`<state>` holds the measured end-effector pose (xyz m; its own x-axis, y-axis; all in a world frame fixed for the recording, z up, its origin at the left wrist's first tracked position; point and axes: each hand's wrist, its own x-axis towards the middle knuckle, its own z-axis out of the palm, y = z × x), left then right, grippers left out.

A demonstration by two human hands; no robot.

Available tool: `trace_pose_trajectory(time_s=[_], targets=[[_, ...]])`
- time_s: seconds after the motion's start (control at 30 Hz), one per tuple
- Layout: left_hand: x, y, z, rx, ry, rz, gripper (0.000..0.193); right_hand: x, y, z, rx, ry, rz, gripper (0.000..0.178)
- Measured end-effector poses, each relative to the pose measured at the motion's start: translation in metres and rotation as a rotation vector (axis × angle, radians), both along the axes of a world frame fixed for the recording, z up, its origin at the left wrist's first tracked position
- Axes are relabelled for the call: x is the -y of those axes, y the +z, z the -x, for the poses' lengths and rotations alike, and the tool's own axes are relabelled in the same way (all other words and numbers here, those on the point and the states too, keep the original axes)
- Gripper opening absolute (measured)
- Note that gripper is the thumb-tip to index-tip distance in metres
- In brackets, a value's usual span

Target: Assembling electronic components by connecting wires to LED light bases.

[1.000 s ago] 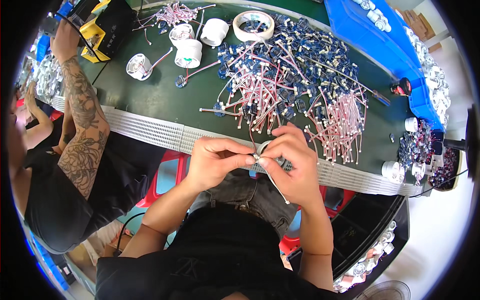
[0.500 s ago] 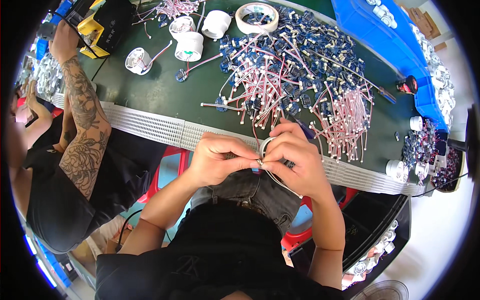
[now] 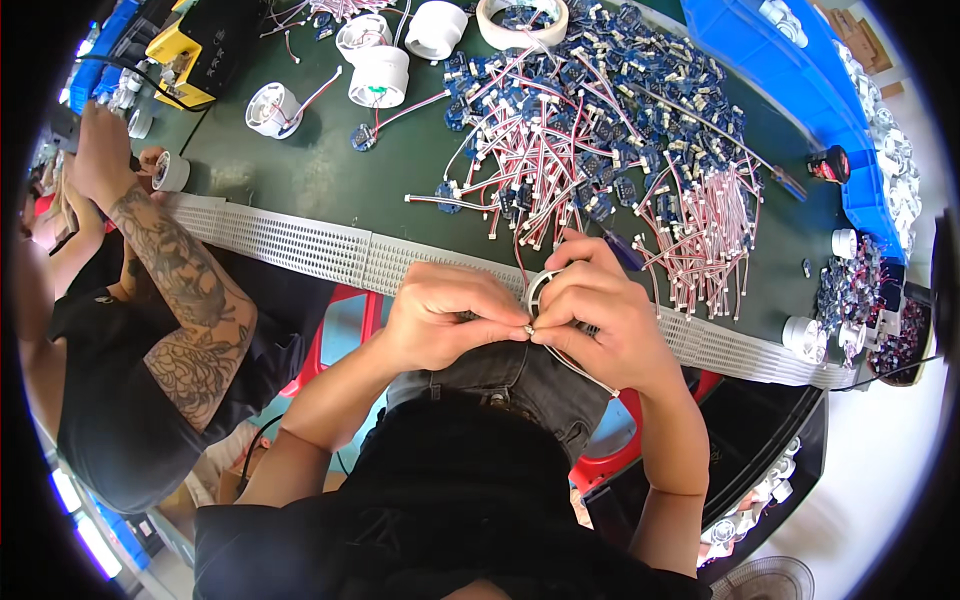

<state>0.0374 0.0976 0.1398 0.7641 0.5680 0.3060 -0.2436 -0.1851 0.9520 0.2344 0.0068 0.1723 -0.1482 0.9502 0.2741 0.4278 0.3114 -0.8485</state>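
My left hand (image 3: 450,315) pinches a small wire connector (image 3: 529,331) between thumb and forefinger, just in front of the table edge. My right hand (image 3: 605,318) meets it there, fingertips closed at the same connector. Curled in my right fingers is a white round housing (image 3: 534,288), mostly hidden by them. A thin white cable (image 3: 585,372) runs out below my right hand and ends in a small plug. Beyond my hands lies a heap of red-and-white cables (image 3: 535,165) joined to small blue circuit boards (image 3: 690,110).
White housings (image 3: 378,80) and a tape roll (image 3: 522,22) stand at the back. Blue bins (image 3: 770,75) line the right. A screwdriver (image 3: 625,252) lies beside the cables. A perforated white strip (image 3: 300,238) runs along the edge. At left, a co-worker's tattooed arm (image 3: 180,250) reaches over the table.
My hands stay together at the connector, shifted slightly right in the picture. The co-worker's arm has come lower and nearer, and a white housing now shows by that person's hand.
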Motion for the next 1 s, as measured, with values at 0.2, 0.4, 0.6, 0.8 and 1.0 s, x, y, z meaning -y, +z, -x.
trace_pose_trajectory(time_s=[0.2,0.4,0.6,0.8,1.0], targets=[[0.0003,-0.0027,0.0007,0.018,-0.027,-0.001,0.011,0.0010,-0.0004,-0.0008,-0.030,0.005,0.011,0.013],[-0.0003,-0.0002,0.0018,-0.006,-0.032,-0.041,0.011,-0.0004,-0.0018,-0.0023,-0.042,0.019,0.036,0.013],[-0.0018,-0.0052,0.0015,0.074,-0.058,-0.077,0.013,-0.0037,-0.0001,-0.0037,-0.041,0.032,0.018,0.016],[-0.0032,0.0001,-0.0038,0.039,-0.071,-0.146,0.014,-0.0045,0.0017,-0.0086,-0.026,0.034,0.074,0.014],[-0.0041,0.0021,-0.0030,-0.024,-0.063,-0.047,0.012,-0.0041,0.0017,-0.0101,-0.044,0.016,0.091,0.014]])
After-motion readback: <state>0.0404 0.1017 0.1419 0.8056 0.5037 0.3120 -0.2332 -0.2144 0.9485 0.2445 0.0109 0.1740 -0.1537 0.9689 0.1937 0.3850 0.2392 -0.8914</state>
